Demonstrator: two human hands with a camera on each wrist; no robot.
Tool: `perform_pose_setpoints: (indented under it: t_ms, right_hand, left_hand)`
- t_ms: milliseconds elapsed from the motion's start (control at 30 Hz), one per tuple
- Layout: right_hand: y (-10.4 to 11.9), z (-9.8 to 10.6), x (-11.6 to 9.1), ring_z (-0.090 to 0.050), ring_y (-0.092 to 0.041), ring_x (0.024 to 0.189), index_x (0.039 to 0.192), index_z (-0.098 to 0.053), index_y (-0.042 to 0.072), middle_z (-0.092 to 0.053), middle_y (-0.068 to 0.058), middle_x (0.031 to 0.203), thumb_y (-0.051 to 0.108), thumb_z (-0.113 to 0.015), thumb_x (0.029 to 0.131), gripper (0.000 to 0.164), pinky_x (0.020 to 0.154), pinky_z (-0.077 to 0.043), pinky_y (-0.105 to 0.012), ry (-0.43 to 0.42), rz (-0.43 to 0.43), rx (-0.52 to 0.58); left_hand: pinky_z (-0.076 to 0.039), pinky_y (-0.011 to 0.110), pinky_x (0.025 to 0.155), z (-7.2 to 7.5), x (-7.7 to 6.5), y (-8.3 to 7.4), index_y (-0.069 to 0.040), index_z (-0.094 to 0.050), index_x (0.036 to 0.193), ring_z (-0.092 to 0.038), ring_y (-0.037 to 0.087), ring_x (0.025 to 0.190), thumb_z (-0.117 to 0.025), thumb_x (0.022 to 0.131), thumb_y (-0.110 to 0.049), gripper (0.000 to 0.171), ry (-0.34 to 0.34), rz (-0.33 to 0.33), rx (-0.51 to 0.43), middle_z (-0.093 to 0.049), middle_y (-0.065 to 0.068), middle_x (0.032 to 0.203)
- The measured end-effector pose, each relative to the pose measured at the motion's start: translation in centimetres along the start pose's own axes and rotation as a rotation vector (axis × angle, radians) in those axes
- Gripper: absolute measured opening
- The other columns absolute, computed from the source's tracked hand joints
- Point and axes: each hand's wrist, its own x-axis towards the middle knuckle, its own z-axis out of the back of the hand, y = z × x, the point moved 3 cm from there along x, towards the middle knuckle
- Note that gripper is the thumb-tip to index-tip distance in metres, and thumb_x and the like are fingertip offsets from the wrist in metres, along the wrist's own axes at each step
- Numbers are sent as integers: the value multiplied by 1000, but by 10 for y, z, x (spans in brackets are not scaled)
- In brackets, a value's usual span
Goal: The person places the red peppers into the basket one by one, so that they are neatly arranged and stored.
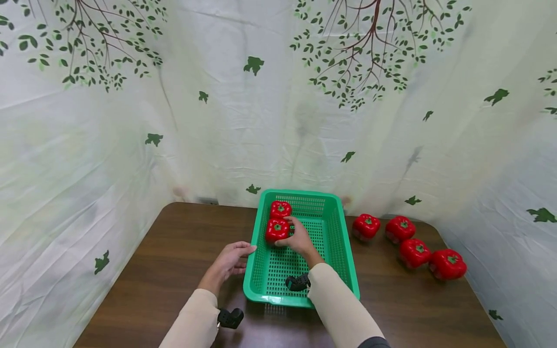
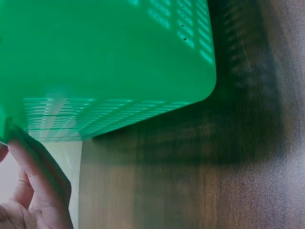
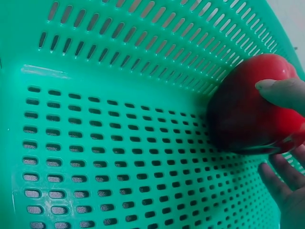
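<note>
Right hand [image 1: 299, 237] is inside the green basket [image 1: 348, 246], gripping the near red pepper [image 1: 277, 231] – thumb on the near side, fingers round the far side. Right wrist view confirms the thumb flat against the pepper, other fingers partly out of frame. Pepper sits by the basket's left wall, green stem up. Can't tell whether it bears fully on the basket floor.

Second pepper, the far red pepper [image 1: 281, 209], is just beyond it along the same wall, also stem up. Gap or contact between the two: can't tell.

Left hand [image 1: 229, 261] is outside at the basket's left rim, fingers fairly straight, fingertips touching the rim. Left wrist view shows them running up to its underside.

Four loose peppers [image 1: 415, 253] are on the brown table [image 1: 183, 251], right of the basket – one nearest it, the other three clustered further right towards the table edge, stems up.

Both arms in cream sleeves [image 1: 344, 304], black wrist camera [image 1: 230, 318] on the left, matching one on the right. White cloth [image 1: 274, 125] with printed branches and leaves hangs behind the table.
</note>
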Motion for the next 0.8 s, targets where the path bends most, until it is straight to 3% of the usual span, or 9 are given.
perform_pose_setpoints:
  t_ms: [600, 800]
  right_hand:
    - [2, 27, -15, -43, -40, 127, 142, -40, 9, -41, -20, 141, 5, -81, 75, 79, 96, -44, -54, 12, -8, 23]
    - [5, 38, -19, -41, -43, 128, 143, -37, 8, -40, -22, 142, 3, -80, 76, 80, 96, -45, -54, 30, 4, 74]
  left_hand:
    - [-56, 31, 66, -1, -1, 0, -2, -63, 108, -67, 20, 71, -64, 93, -28, 29, 4, 0, 27, -67, 5, 88]
    - [-56, 31, 66, 0, -1, -2, -1, -62, 109, -67, 19, 71, -63, 94, -27, 30, 0, 2, 20, -66, 8, 96]
